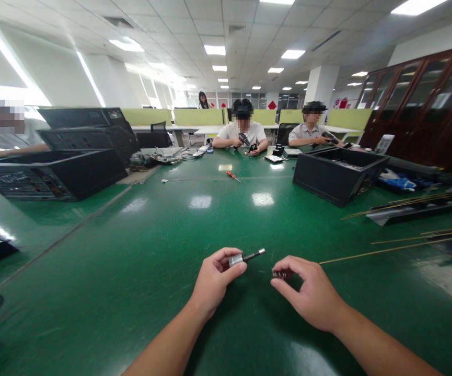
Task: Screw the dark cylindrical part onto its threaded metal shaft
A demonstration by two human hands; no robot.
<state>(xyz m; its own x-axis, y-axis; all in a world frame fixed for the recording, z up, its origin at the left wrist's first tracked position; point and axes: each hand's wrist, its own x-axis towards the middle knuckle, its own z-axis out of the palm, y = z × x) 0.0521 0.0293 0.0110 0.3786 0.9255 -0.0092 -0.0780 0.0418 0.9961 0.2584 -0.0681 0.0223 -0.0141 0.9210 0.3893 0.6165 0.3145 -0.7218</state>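
Observation:
Above the green table point(163, 235), my left hand point(215, 277) is closed around a short silver cylinder with a thin shaft point(236, 259). Its shaft is dark with a bright tip and points right and slightly up. My right hand point(314, 290) pinches a small dark ribbed piece point(279, 274) between thumb and fingers, its exact kind too small to make out. A small gap separates the shaft's tip from the ribbed piece. Both palms are partly hidden, and the hands are apart.
An orange screwdriver point(231, 175) lies ahead. Black computer cases stand left point(72, 175) and right point(339, 175). Thin yellow rods point(367, 253) reach in from the right. Across the table, a person point(241, 130) and another at right point(312, 128) hold power drills; another person point(10, 130) sits left.

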